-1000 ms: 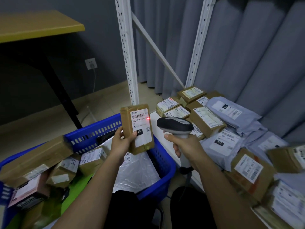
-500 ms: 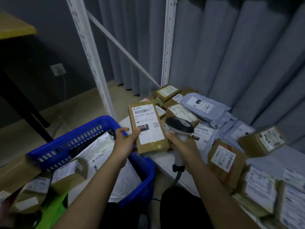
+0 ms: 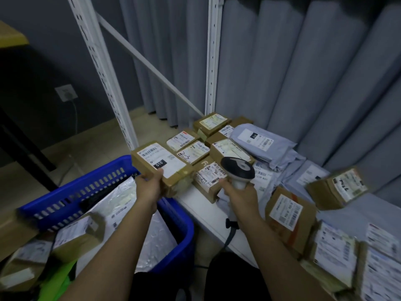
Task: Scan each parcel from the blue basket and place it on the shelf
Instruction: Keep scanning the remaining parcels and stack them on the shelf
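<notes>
Nearest the camera, both forearms reach forward from the bottom edge, with dark clothing between them. The boxes at the lower left and lower right corners are blurred and cut off by the frame, so their labels cannot be read. A green patch at the bottom left is too smeared to identify.

The blue basket [image 3: 71, 192] sits low on the left, its near side hidden behind the left forearm and blurred boxes; a silvery padded bag [image 3: 152, 240] lies inside it.

The left hand [image 3: 149, 187] is stretched forward with fingers curled under the near end of a brown parcel [image 3: 160, 166], thumb on top by the black "010" tag. The parcel is held almost flat, label up, over the basket's far right corner and the shelf's left edge.

The right hand [image 3: 238, 196] is wrapped around the handle of a scanner [image 3: 237, 170], whose dark head points forward over the shelf [image 3: 201, 205]; its cable hangs below the wrist.

Farther back, labelled boxes and grey mailing bags [image 3: 260, 140] crowd the shelf. White uprights [image 3: 212, 61] and grey curtains stand behind.
</notes>
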Tool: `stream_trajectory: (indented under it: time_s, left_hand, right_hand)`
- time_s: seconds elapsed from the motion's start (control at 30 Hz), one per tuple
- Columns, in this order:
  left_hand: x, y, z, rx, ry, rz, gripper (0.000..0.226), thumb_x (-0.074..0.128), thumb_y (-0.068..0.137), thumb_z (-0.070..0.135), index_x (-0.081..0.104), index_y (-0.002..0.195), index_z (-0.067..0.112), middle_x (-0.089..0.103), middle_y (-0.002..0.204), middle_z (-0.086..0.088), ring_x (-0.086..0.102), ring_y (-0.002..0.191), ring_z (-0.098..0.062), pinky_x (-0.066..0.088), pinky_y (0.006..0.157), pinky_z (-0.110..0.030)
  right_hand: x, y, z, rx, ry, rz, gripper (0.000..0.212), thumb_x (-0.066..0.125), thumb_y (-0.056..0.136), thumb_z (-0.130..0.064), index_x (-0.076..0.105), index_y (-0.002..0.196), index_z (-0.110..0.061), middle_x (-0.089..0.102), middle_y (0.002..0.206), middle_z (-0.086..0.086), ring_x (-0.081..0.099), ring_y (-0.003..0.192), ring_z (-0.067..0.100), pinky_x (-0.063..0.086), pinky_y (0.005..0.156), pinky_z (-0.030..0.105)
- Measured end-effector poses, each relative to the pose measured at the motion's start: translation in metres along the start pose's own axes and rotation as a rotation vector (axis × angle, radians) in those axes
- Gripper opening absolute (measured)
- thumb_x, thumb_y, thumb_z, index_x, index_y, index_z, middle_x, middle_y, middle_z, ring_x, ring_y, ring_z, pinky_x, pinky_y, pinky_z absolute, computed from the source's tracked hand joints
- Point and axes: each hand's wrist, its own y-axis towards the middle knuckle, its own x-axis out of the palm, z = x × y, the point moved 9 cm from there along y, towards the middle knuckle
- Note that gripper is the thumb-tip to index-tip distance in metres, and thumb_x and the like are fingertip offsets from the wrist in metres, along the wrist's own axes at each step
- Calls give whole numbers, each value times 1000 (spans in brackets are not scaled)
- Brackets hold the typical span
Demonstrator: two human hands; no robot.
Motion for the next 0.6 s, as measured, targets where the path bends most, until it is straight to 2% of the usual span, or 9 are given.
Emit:
stream_trajectory:
  time_s: [0.03,0.1,0.17,0.27,0.33,0.4,0.53,0.6]
  left_hand:
    - [-6,4,4,31,33,46,57,67,86,33,44,133,10,58,128,-11,60,110,-32,54,86,-46]
    - [-9,11,12,90,94,95,55,66,88,31,43,133,9,56,130,-8,59,111,-30,49,96,-48]
    - [-3,17,16,125,145,105,53,63,90,30,42,134,9,55,131,-8,57,113,-29,48,97,-44]
    - [7,26,20,168,244,118,53,61,92,31,40,135,10,54,132,-9,55,116,-29,47,90,-36]
    - [14,35,20,188,324,124,55,61,91,32,37,136,11,53,133,-11,54,117,-31,46,95,-39]
    - [21,41,16,195,376,114,55,61,91,34,36,134,11,53,134,-13,54,117,-33,45,100,-46]
    - [36,46,12,213,615,108,52,44,99,38,35,136,2,52,133,-20,52,118,-38,41,93,-38]
    - [45,51,5,215,742,33,56,35,101,42,38,138,1,50,136,-22,48,122,-38,38,96,-37]
  right_hand:
    - [4,-1,0,-11,-24,-8,15,71,84,-11,61,79,-1,59,62,-2,56,52,3,45,54,15]
    - [15,2,3,-28,-53,-49,29,74,82,-20,66,95,4,65,74,7,60,67,15,47,64,24]
    - [28,2,5,-49,-96,-97,32,76,80,-29,64,92,-1,66,82,9,60,75,19,46,69,28]
    - [41,3,1,-72,-122,-113,28,77,79,-31,61,92,-12,64,81,1,61,78,15,46,71,28]
    - [46,4,-2,-84,-129,-111,25,78,78,-29,59,92,-21,64,84,-6,61,82,12,47,72,25]
    - [52,3,-4,-91,-117,-136,21,77,79,-27,57,83,-28,63,82,-13,59,77,3,45,65,18]
    - [63,3,-7,-118,-135,-195,23,75,81,-24,54,74,-29,61,77,-17,54,68,-8,42,55,5]
    - [66,3,-10,-137,-150,-204,26,76,81,-23,52,73,-32,57,76,-21,52,66,-11,39,52,0]
